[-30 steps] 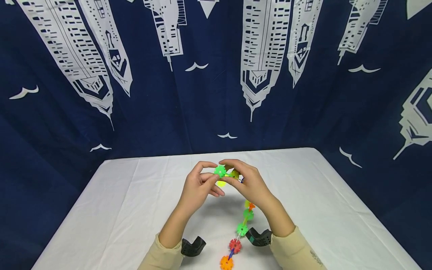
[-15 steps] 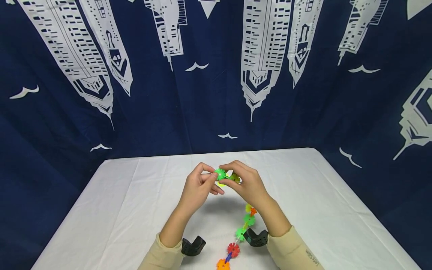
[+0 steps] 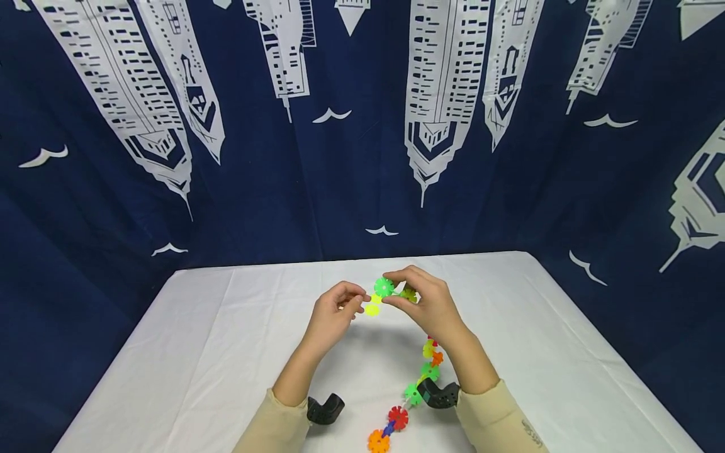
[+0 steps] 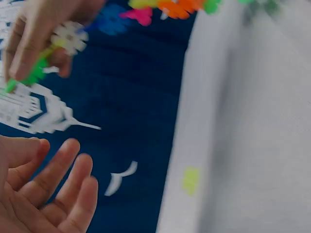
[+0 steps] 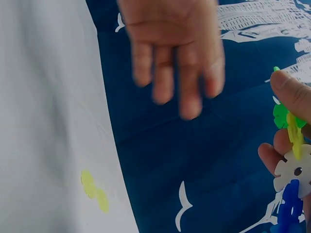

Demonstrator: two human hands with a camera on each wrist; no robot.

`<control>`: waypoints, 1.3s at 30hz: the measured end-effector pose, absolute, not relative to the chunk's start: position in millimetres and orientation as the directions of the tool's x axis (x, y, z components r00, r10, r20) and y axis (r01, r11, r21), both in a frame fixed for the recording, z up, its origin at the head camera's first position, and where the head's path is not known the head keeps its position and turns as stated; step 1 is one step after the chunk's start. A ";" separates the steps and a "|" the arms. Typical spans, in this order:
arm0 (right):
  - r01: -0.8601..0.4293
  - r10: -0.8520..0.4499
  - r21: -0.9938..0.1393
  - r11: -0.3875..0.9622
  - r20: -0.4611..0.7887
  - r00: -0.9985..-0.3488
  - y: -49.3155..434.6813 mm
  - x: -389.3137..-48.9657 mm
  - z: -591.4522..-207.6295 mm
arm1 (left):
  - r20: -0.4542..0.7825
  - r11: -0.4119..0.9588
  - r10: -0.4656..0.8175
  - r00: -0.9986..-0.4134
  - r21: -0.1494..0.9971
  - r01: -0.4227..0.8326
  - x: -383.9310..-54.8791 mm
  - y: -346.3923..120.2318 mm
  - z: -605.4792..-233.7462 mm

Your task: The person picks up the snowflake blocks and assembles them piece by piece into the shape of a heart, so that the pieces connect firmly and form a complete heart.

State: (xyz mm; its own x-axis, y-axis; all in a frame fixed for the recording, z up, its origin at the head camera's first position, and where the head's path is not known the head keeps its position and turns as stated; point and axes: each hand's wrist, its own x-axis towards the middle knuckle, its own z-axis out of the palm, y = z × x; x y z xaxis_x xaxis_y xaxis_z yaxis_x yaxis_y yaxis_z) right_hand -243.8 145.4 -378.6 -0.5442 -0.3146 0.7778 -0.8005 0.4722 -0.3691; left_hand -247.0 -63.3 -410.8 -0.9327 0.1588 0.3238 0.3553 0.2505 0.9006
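Note:
My right hand (image 3: 426, 305) pinches a green notched plastic disc (image 3: 384, 287) at the end of a chain of linked snowflake discs. In the right wrist view a yellow disc (image 5: 295, 136), a white disc (image 5: 295, 170) and a blue disc (image 5: 289, 211) follow the green one. The chain hangs past the right hand down toward the table, to a red disc (image 3: 398, 418) and an orange disc (image 3: 378, 441) near me. My left hand (image 3: 333, 314) is apart from the chain, its fingers loosely bent and holding nothing in the left wrist view.
Two loose yellow discs (image 3: 372, 309) lie on the white-covered table (image 3: 238, 352) beyond the hands. A dark blue curtain with white buildings (image 3: 317, 189) stands behind the table's far edge. Black wrist-worn devices (image 3: 325, 410) sit at both cuffs.
My left hand has let go of the green disc and drawn back a little to the left. My right hand has shifted right with the disc, and the hanging chain has swung along.

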 end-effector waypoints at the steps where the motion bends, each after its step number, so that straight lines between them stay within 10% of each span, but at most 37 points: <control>1: -0.795 -0.309 -0.374 0.477 0.776 -0.550 146.2 -244.3 -379.0 | 0.323 0.278 0.153 -0.934 0.893 0.354 -251.1 -62.2 -415.4; 19: -0.758 -0.301 -0.395 0.519 0.745 -0.595 150.9 -243.9 -381.8 | 0.206 0.661 0.092 -0.974 0.719 0.215 -302.3 -40.0 -474.6; 39: -0.754 -0.306 -0.387 0.531 0.742 -0.597 150.6 -244.7 -377.4 | 0.231 0.735 0.090 -0.969 0.641 0.221 -308.6 -37.0 -491.7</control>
State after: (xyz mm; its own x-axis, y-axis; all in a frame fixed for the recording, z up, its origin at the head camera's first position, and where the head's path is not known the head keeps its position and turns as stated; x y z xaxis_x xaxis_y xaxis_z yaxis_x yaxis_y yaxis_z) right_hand -244.7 150.6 -377.4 -0.5965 -0.3064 0.7418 -0.7537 0.5315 -0.3866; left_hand -308.6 -37.0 -491.7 -0.9688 0.0899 0.2311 0.2212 0.7350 0.6410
